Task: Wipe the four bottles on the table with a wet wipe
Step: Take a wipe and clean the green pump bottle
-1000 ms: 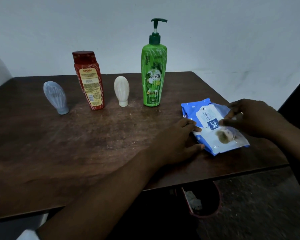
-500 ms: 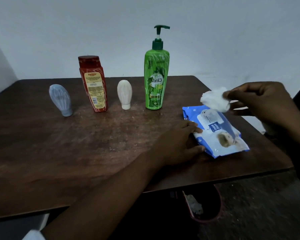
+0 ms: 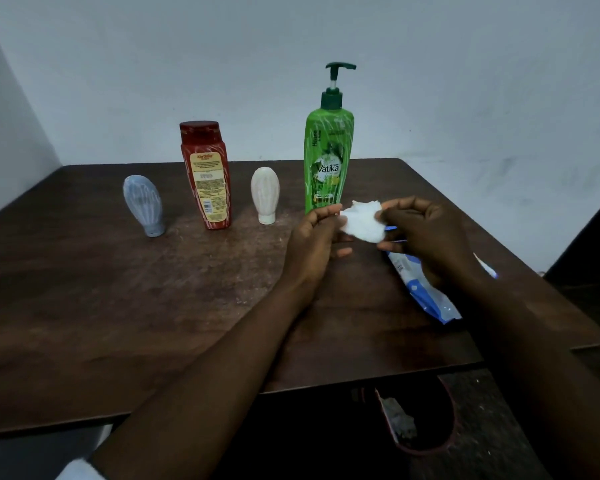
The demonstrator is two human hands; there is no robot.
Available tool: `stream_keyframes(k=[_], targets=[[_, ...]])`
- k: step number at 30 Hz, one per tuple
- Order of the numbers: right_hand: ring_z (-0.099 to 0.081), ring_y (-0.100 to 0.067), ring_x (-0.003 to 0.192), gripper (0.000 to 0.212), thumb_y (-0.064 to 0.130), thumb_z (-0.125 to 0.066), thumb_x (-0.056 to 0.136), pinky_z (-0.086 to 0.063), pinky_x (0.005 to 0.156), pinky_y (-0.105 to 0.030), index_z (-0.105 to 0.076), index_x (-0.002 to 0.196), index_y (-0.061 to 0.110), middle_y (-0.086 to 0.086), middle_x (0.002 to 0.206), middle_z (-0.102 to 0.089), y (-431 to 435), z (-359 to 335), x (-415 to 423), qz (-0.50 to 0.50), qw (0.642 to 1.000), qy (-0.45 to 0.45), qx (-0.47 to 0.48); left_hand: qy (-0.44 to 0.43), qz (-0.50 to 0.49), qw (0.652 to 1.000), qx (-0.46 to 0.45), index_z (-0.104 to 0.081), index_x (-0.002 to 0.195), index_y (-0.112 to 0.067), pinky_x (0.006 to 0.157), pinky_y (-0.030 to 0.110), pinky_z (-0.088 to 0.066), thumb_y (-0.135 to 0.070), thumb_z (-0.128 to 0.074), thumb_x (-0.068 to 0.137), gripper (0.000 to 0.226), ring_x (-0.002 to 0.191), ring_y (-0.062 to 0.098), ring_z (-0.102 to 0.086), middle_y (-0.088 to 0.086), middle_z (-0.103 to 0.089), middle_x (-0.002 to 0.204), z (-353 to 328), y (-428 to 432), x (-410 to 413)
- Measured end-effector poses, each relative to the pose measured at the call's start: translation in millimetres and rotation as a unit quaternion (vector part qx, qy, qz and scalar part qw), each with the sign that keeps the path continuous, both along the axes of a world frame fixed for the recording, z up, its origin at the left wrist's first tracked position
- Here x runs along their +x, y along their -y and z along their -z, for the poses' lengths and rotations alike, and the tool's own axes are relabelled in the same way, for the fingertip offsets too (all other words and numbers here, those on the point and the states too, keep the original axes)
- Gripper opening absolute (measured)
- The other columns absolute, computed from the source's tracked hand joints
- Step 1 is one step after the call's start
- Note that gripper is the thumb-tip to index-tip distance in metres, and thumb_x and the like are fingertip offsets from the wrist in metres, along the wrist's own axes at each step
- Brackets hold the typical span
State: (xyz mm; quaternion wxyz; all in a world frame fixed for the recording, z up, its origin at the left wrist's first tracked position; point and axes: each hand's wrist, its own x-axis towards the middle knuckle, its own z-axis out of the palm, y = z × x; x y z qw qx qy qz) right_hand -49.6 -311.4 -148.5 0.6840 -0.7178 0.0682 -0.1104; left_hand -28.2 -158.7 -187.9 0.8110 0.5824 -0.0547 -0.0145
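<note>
Head view: my left hand [image 3: 314, 237] and right hand [image 3: 426, 233] each pinch an edge of the wipe [image 3: 362, 221], held above the worktop [image 3: 118, 289] before the green bottle [image 3: 328, 161]. I judge it soft, limp, damp: take it bunched, not by one corner.

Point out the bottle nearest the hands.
The green pump bottle, tallest, at the row's right end. It stands just behind the left hand and the wipe; the red bottle, white bottle and grey bottle stand farther left.
</note>
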Motion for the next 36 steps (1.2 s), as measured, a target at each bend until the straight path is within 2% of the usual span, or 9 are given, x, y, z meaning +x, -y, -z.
stream_keyframes(k=[5, 9, 13, 17, 21, 25, 31, 36], targets=[[-0.066, -0.007, 0.053, 0.013, -0.001, -0.069, 0.088, -0.058, 0.051, -0.023, -0.070, 0.100, 0.006, -0.006, 0.074, -0.071, -11.1, 12.6, 8.8, -0.001, 1.000, -0.007, 0.018, 0.027, -0.049, 0.998, 0.025, -0.068, 0.115, -0.012, 0.068, 0.024, -0.060, -0.001, -0.065, 0.092, 0.026, 0.089, 0.013, -0.071, 0.008, -0.073, 0.106, 6.2, -2.2, 5.7], [-0.071, -0.014, 0.062, 0.011, 0.005, -0.073, 0.087, -0.059, 0.054, -0.025, -0.073, 0.097, 0.007, -0.011, 0.077, -0.076, -19.3, 25.3, 12.7, -0.018, 1.000, -0.013, 0.020, 0.020, -0.091, 0.995, 0.019, -0.070, 0.107, -0.015, 0.078, 0.034, -0.060, 0.004, -0.066, 0.089, 0.027, 0.086, 0.013, -0.071, 0.004, -0.075, 0.094, 8.5, -5.9, 9.0], [-0.071, -0.017, 0.061, 0.016, 0.008, -0.076, 0.086, -0.061, 0.057, -0.026, -0.069, 0.099, 0.003, -0.017, 0.079, -0.075, -30.7, 33.9, 10.1, -0.042, 0.998, -0.024, 0.045, 0.021, -0.132, 0.991, 0.006, -0.070, 0.109, -0.011, 0.090, 0.041, -0.059, 0.004, -0.069, 0.087, 0.027, 0.092, 0.018, -0.071, 0.010, -0.075, 0.101, 9.3, -8.1, 10.7], [-0.071, -0.017, 0.062, 0.017, 0.009, -0.078, 0.085, -0.061, 0.058, -0.027, -0.066, 0.095, 0.006, -0.015, 0.077, -0.074, -41.4, 43.1, 8.0, -0.062, 0.996, -0.014, 0.060, 0.016, -0.146, 0.989, -0.008, -0.067, 0.116, -0.004, 0.090, 0.036, -0.059, 0.006, -0.070, 0.086, 0.032, 0.088, 0.013, -0.071, 0.010, -0.074, 0.101, 9.9, -9.8, 10.2], [-0.072, -0.020, 0.068, 0.021, 0.011, -0.081, 0.083, -0.061, 0.062, -0.030, -0.065, 0.097, 0.006, -0.015, 0.081, -0.074, -45.1, 47.8, 6.9, -0.061, 0.996, 0.005, 0.061, 0.003, -0.152, 0.988, -0.007, -0.069, 0.113, -0.006, 0.091, 0.038, -0.059, 0.005, -0.069, 0.086, 0.029, 0.096, 0.019, -0.071, 0.013, -0.074, 0.106, 9.8, -10.1, 11.5], [-0.071, -0.021, 0.066, 0.020, 0.008, -0.079, 0.084, -0.061, 0.059, -0.031, -0.063, 0.097, 0.008, -0.014, 0.079, -0.070, -46.7, 48.9, 5.1, -0.062, 0.996, 0.016, 0.058, -0.011, -0.151, 0.988, -0.005, -0.070, 0.106, -0.012, 0.091, 0.040, -0.059, 0.006, -0.064, 0.087, 0.027, 0.097, 0.021, -0.072, 0.006, -0.075, 0.099, 10.2, -10.5, 13.6], [-0.071, -0.022, 0.065, 0.019, 0.007, -0.078, 0.085, -0.061, 0.060, -0.032, -0.063, 0.096, 0.009, -0.010, 0.076, -0.071, -44.2, 52.1, 7.1, -0.067, 0.996, 0.019, 0.061, -0.016, -0.150, 0.988, 0.015, -0.071, 0.109, -0.011, 0.087, 0.041, -0.058, 0.013, -0.055, 0.081, 0.040, 0.086, 0.013, -0.070, 0.000, -0.074, 0.092, 9.2, -8.7, 13.3], [-0.074, -0.020, 0.068, 0.015, 0.007, -0.075, 0.088, -0.061, 0.060, -0.031, -0.064, 0.098, 0.009, -0.013, 0.083, -0.073, -42.4, 53.7, 8.6, -0.057, 0.996, 0.019, 0.066, -0.031, -0.141, 0.989, 0.021, -0.072, 0.100, -0.015, 0.089, 0.048, -0.056, 0.015, -0.053, 0.074, 0.044, 0.092, 0.022, -0.071, 0.004, -0.075, 0.092, 9.3, -9.1, 12.2]])
